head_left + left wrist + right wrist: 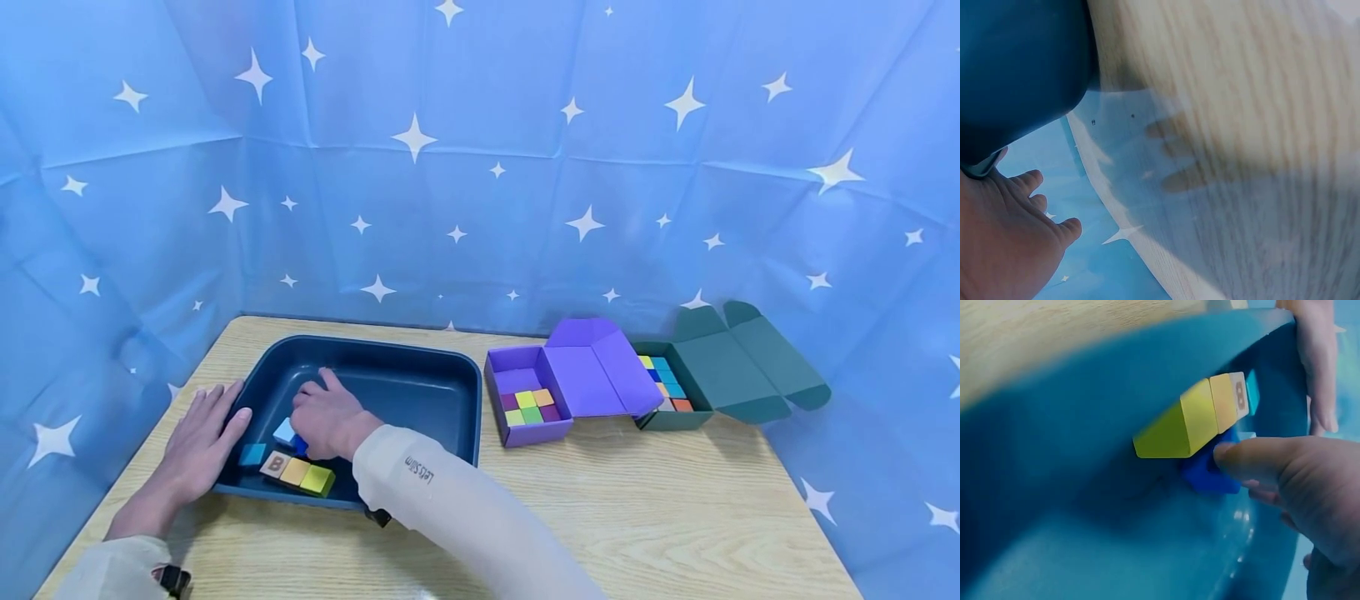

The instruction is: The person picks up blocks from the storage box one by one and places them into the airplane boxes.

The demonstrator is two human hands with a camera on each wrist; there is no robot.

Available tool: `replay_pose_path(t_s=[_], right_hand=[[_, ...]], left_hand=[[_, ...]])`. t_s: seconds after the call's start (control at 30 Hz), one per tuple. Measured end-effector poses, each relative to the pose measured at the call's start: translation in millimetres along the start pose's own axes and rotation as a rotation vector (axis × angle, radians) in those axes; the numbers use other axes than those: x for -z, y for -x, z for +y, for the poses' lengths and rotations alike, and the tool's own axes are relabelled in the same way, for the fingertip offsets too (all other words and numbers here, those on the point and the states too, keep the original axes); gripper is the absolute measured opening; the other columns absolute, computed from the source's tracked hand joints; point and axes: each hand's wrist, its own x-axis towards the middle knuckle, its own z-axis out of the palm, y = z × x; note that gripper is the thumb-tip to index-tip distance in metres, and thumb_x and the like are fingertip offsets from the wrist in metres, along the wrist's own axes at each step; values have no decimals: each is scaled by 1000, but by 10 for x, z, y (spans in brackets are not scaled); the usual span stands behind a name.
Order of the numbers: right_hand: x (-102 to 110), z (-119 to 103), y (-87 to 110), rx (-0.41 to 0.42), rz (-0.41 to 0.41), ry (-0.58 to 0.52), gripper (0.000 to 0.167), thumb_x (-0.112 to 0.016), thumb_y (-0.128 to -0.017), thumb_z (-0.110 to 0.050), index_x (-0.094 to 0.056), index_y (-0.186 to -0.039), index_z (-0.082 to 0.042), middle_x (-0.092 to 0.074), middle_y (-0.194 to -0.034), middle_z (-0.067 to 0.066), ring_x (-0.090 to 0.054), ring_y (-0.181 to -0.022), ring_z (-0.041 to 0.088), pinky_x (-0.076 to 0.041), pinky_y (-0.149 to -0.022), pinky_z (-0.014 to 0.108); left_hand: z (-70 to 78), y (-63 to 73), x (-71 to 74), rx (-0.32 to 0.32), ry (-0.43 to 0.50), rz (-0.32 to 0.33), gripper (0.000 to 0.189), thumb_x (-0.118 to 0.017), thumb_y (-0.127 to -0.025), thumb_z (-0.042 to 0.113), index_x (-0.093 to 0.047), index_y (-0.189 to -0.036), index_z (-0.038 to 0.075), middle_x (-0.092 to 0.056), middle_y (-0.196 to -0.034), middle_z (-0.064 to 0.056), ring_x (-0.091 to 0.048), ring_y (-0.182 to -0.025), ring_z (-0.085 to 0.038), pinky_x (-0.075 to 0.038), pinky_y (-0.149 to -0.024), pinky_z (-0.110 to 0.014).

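A dark blue tray stands on the left of the table. My left hand rests at its left rim, fingers extended. Inside the tray, my right hand pinches a dark blue block, thumb on its near side and other fingers partly hidden behind. Beside that block lies a light blue block. A row by the near wall has a wooden block with a letter B, an orange block and a yellow block. A teal block lies at the left end.
Right of the tray stands an open purple box partly filled with coloured blocks. Behind its lid flap, an open green box holds more blocks, its lid spread to the right. A blue starry curtain backs the wooden table.
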Motion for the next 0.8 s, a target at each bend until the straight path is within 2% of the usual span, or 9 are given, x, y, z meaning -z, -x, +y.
replay_pose_path(t_s=[0.13, 0.33, 0.6, 0.8], right_hand=[[28, 3, 32, 9, 4, 13, 22, -63, -89, -52, -66, -110, -44, -48, -141, -22, -27, -143, 5, 3, -126, 42], [111, 101, 97, 5, 20, -6, 26, -65, -88, -52, -66, -113, -43, -49, -141, -21, -27, -144, 6, 1, -126, 43], [227, 349, 234, 5, 84, -9, 31, -66, -88, -51, -67, -116, -39, -49, -144, -18, -23, -147, 9, -3, -126, 45], [189, 594, 376, 3, 119, -33, 28, -64, -91, -46, -67, -117, -36, -52, -142, -16, -24, -148, 12, -8, -125, 47]], left_hand=[[13, -10, 0, -4, -2, 2, 66, -26, -105, 45, -3, -158, 11, -3, -157, -36, 12, -145, -54, 0, -106, -79], [28, -8, -7, 2, 2, -8, 67, -26, -105, 46, -2, -158, 12, -1, -157, -36, 13, -145, -54, 2, -106, -79], [25, 9, -19, 8, -3, -1, 67, -26, -105, 46, -1, -158, 12, -1, -157, -36, 14, -145, -53, 2, -107, -78], [22, 22, -29, 17, -4, -7, 68, -25, -105, 46, -1, -158, 11, 0, -157, -36, 16, -145, -52, 3, -107, -78]])
